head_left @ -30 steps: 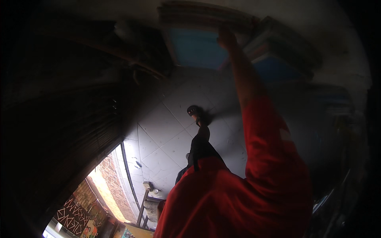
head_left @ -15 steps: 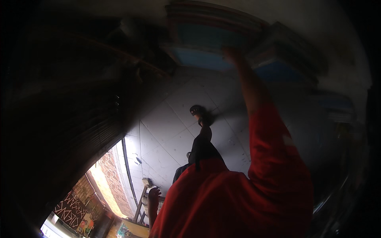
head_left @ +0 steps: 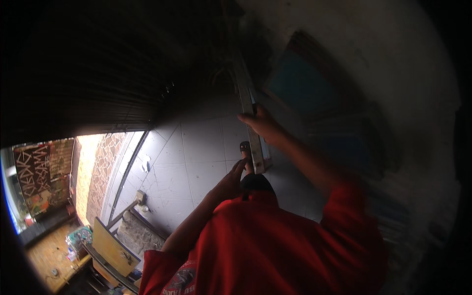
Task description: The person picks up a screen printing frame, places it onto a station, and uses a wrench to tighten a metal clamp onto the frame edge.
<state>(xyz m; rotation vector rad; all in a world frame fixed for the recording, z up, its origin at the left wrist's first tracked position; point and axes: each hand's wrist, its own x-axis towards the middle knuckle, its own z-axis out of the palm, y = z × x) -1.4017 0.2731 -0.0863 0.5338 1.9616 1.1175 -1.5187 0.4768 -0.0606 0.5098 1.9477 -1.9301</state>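
Observation:
A long wooden-edged panel [head_left: 255, 150] stands almost edge-on in front of me, its pale narrow side showing and a sliver of bluish surface at its right. My right hand [head_left: 261, 122] is closed on it partway along, thumb over the pale edge and fingers on the far side. Beside its near end is my left hand [head_left: 235, 178], fingers stretched out and slightly apart, holding nothing. Whether those fingertips touch the panel I cannot tell. The panel's far end fades into the dark.
Blue-faced panels [head_left: 305, 81] lean against the wall at the right, in deep shadow. A ribbed shutter [head_left: 118, 110] hangs at the left above a bright doorway. At the lower left are a wooden table [head_left: 46, 253], a chair [head_left: 115, 246] and a grey cushioned seat [head_left: 140, 231].
My right hand has come back from the leaning panels with one panel in its grip. My left hand has risen from my side to the panel's near end. The view has turned right.

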